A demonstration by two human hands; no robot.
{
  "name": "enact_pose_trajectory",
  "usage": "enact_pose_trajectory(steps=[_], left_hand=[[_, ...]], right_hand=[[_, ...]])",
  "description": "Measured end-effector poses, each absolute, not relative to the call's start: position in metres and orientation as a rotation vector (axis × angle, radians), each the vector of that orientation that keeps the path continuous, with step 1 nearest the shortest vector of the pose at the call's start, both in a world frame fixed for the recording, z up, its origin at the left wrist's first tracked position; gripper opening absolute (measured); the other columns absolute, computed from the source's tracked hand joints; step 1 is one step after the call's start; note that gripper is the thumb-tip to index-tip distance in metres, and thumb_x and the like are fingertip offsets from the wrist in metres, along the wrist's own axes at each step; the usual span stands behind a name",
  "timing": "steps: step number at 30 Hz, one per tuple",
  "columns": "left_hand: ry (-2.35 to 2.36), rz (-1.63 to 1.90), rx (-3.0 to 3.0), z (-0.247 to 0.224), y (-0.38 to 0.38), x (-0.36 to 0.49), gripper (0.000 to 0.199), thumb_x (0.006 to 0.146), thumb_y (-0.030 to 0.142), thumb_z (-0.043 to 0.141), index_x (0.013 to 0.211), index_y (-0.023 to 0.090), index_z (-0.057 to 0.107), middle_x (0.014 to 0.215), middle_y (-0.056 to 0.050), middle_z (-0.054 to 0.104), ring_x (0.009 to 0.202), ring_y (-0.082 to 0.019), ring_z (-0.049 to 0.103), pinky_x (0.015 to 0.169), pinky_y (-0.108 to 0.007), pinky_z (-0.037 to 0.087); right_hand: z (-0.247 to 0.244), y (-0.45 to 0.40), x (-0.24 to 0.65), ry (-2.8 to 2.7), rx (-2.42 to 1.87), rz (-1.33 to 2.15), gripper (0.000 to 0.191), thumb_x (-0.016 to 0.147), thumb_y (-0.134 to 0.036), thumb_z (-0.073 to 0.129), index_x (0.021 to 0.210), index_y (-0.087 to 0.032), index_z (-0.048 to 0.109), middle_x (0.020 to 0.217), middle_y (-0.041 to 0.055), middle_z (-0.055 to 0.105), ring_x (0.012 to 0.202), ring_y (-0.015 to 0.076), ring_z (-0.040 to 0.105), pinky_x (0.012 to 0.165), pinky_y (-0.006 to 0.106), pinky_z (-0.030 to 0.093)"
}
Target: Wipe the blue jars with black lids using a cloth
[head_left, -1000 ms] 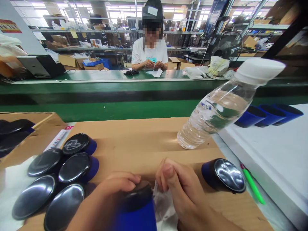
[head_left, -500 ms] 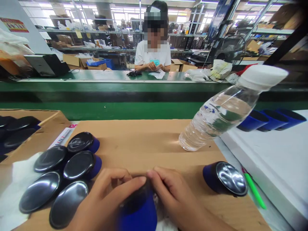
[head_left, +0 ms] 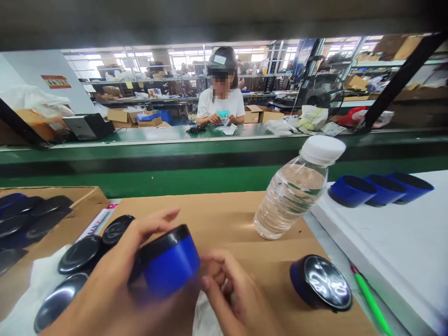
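Note:
A blue round container with a black rim (head_left: 171, 266) is tilted above the cardboard, and my left hand (head_left: 108, 275) is wrapped round its left side. Curled fingers of my right hand (head_left: 238, 296) are close to the container's lower right side. From under that hand hangs a white cloth (head_left: 206, 315), which looks pinched in it; the exact grip is hidden. Left of my left hand stand several similar black-topped containers (head_left: 80, 254), partly covered by the arm. One more container with a shiny black top (head_left: 324, 282) sits alone at the right.
A clear water bottle (head_left: 289, 198) stands on the cardboard (head_left: 210, 210). Right of it lie a green pen (head_left: 371, 298) and a white foam board (head_left: 402, 242) with three blue containers (head_left: 353, 190). A carton (head_left: 87, 200) holds more at left. A person (head_left: 220, 105) sits opposite.
My left hand has lifted and tilted the container up to the left. My right hand has come away from its top to lower down. The head view has tilted upward.

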State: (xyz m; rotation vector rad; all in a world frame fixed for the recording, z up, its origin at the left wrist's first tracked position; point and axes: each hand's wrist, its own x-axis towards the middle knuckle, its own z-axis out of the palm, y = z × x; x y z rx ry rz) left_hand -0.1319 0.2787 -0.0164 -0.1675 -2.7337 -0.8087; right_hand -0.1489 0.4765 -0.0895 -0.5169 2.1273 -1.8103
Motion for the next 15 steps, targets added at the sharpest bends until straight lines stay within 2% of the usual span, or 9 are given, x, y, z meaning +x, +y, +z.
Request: enact_pose_trajectory(steps=[2,3,4,5,7,8,11,13,15], left_hand=[[-2.937,-0.559,-0.239,-0.011,0.275,-0.170,0.054,0.081,0.046,0.058,0.129,0.031,0.036,0.143,-0.008,0.061,0.125,-0.027,0.066,0.094,-0.039,0.058],[-3.021,-0.464,-0.196,-0.009,0.273,-0.192,0.055,0.078,0.041,0.059,0.124,0.026,0.035,0.127,-0.010,0.068,0.103,-0.026,0.073,0.084,-0.040,0.060],[-3.101,-0.373,-0.178,-0.008,0.270,-0.216,0.055,0.075,0.036,0.064,0.122,0.022,0.038,0.113,-0.010,0.070,0.089,-0.026,0.072,0.078,-0.041,0.059],[-3.171,-0.256,-0.170,-0.009,0.267,-0.240,0.055,0.075,0.031,0.068,0.122,0.018,0.042,0.108,-0.011,0.069,0.088,-0.028,0.071,0.080,-0.044,0.058],[-3.275,-0.045,-0.170,-0.016,0.261,-0.284,0.059,0.080,0.028,0.076,0.131,0.014,0.049,0.115,-0.012,0.067,0.101,-0.027,0.067,0.092,-0.047,0.056],[-3.303,0.045,-0.126,-0.021,0.258,-0.302,0.064,0.082,0.032,0.079,0.136,0.015,0.050,0.119,-0.012,0.066,0.106,-0.028,0.066,0.095,-0.049,0.055],[-3.228,0.201,0.060,-0.037,0.250,-0.341,0.057,0.095,0.044,0.068,0.142,0.017,0.050,0.135,-0.015,0.060,0.121,-0.031,0.061,0.102,-0.053,0.053],[-3.146,0.250,0.116,-0.043,0.244,-0.353,0.048,0.101,0.040,0.060,0.142,0.016,0.051,0.140,-0.015,0.057,0.126,-0.031,0.059,0.105,-0.054,0.051],[-3.128,0.273,0.091,-0.042,0.236,-0.353,0.043,0.101,0.035,0.059,0.139,0.016,0.053,0.137,-0.014,0.059,0.123,-0.029,0.061,0.104,-0.052,0.052]], right_hand=[[-0.095,0.474,-0.149,2.199,-0.624,-1.773,0.021,0.092,-0.025,0.050,0.105,-0.022,0.067,0.080,-0.0004,0.066,0.067,0.0125,0.060,0.059,0.023,0.039],[-0.098,0.473,-0.150,2.220,-0.676,-1.765,0.020,0.091,-0.023,0.051,0.099,-0.021,0.069,0.077,-0.0004,0.066,0.064,0.0115,0.057,0.056,0.022,0.036],[-0.100,0.473,-0.150,2.235,-0.723,-1.767,0.020,0.090,-0.021,0.052,0.096,-0.021,0.071,0.076,-0.0003,0.067,0.062,0.0107,0.056,0.054,0.022,0.035],[-0.103,0.472,-0.151,2.252,-0.772,-1.771,0.020,0.089,-0.019,0.052,0.095,-0.020,0.072,0.076,-0.0002,0.067,0.060,0.0101,0.054,0.053,0.022,0.034],[-0.109,0.470,-0.151,2.286,-0.866,-1.786,0.020,0.087,-0.015,0.054,0.094,-0.019,0.072,0.077,0.0003,0.069,0.061,0.0098,0.055,0.053,0.020,0.036],[-0.112,0.469,-0.151,2.303,-0.910,-1.802,0.020,0.085,-0.014,0.054,0.093,-0.019,0.072,0.077,0.0006,0.070,0.063,0.0101,0.058,0.054,0.020,0.038],[-0.119,0.465,-0.152,2.345,-1.036,-1.868,0.020,0.080,-0.011,0.055,0.089,-0.019,0.072,0.076,0.0010,0.072,0.064,0.0105,0.063,0.059,0.019,0.044],[-0.122,0.463,-0.152,2.378,-1.089,-1.905,0.021,0.078,-0.010,0.054,0.086,-0.018,0.071,0.074,0.0009,0.073,0.062,0.0104,0.064,0.060,0.019,0.045],[-0.123,0.463,-0.152,2.405,-1.127,-1.909,0.021,0.078,-0.009,0.054,0.086,-0.019,0.071,0.074,0.0004,0.073,0.062,0.0103,0.065,0.060,0.018,0.046]])
